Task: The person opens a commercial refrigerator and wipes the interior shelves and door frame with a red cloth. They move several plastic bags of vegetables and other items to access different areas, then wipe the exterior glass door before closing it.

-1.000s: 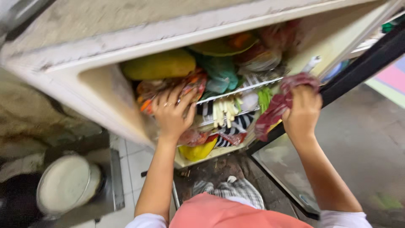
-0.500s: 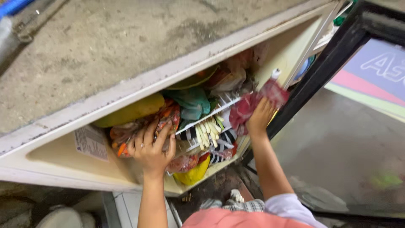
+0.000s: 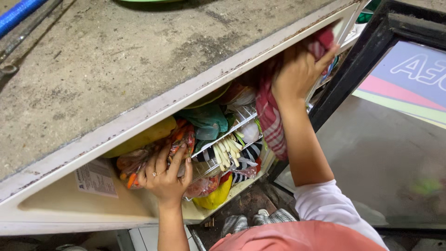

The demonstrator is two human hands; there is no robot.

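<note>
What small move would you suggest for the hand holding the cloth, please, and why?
Probably wipe the cloth down along the fridge's inner wall. The right hand presses it high near the top corner, with the rest of the cloth hanging free, while the left hand holds the bag of carrots aside.

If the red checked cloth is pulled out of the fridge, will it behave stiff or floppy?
Probably floppy: the red checked cloth hangs limp from the right hand. It looks light, since it is held high with a loose grip. It may snag on the wire shelf beside it.
</note>
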